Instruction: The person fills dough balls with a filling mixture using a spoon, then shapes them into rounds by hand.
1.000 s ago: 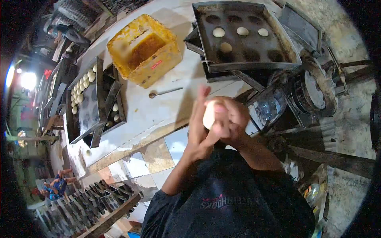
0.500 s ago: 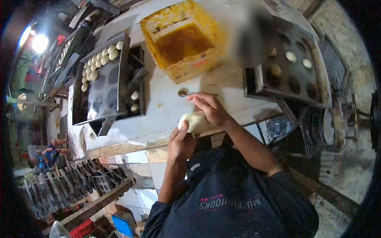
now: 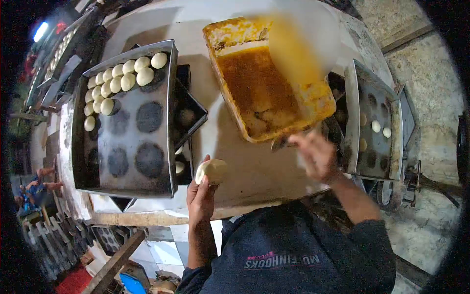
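My left hand holds a pale lump of dough above the near edge of the white table. My right hand is blurred with motion beside the near corner of the yellow tub, at a metal spoon whose end shows by the fingers. The tub holds a brown filling. To the left lies a dark baking tray with several dough balls at its far end. A second tray with a few dough balls stands to the right.
More trays of dough run along the far left. Stacked empty moulds sit on the floor at lower left, where another person crouches. A machine wheel lies at the right by the concrete floor.
My hands have parted: the left keeps the dough, the right has reached toward the spoon and tub. My head has turned, so the left tray fills more of the view.
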`<move>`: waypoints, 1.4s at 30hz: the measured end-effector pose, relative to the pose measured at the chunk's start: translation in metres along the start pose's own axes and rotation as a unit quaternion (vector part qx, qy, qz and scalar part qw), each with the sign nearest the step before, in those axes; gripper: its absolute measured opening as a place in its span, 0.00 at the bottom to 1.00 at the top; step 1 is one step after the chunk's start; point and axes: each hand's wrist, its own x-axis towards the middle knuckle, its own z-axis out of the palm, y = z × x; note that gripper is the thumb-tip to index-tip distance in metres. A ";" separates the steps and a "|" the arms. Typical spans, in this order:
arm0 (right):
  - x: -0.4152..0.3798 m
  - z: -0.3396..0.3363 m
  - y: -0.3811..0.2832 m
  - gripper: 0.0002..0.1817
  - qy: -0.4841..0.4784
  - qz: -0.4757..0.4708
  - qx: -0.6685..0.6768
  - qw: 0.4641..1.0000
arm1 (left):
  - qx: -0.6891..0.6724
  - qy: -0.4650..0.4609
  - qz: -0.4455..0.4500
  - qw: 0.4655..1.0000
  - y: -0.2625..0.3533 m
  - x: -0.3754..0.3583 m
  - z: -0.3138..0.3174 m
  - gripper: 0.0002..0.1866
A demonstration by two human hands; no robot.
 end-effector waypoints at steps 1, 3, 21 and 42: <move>0.029 -0.017 -0.001 0.22 0.023 -0.017 -0.022 0.999 | -0.001 0.000 -0.010 1.000 0.002 0.010 0.003 0.26; 0.089 -0.031 0.007 0.22 -0.070 0.028 -0.099 0.992 | 0.017 -0.034 -0.014 0.999 0.011 0.027 0.015 0.29; 0.160 0.043 0.153 0.12 -0.598 -0.042 -0.221 0.769 | 0.009 -0.050 -0.016 0.999 0.022 0.045 0.019 0.35; -0.049 0.121 0.036 0.27 0.004 -0.098 -0.093 0.991 | -0.108 0.086 -0.066 0.988 -0.021 0.009 0.043 0.24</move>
